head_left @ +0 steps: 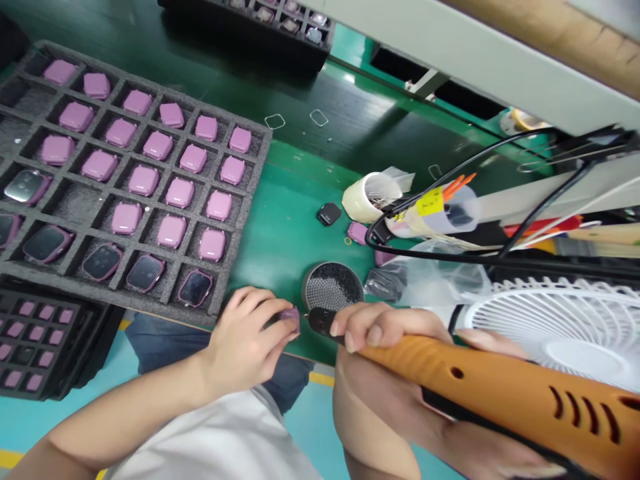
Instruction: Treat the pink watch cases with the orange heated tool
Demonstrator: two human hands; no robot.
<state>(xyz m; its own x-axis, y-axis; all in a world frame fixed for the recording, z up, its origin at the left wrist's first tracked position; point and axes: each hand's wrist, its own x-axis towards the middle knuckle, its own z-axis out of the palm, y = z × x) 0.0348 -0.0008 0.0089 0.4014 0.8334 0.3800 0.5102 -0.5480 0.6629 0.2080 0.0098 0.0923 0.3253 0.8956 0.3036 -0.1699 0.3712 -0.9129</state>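
My left hand (245,340) grips a small pink watch case (291,319) between its fingertips, with most of the case hidden by the fingers. My right hand (380,327) is wrapped around an orange handheld tool (490,393) with vent slots, probably a soldering iron or hot-air tool. Its black tip (323,322) sits right next to the pink case. Just beyond both hands stands a round metal tin with a dark mesh top (331,287).
A grey foam tray (250,200) holds several pink watch cases and several with dark screens. A black tray (40,340) lies at lower left. A tape roll (367,198), cables (440,173), a small black part (329,213) and a white fan (565,327) occupy the green mat's right side.
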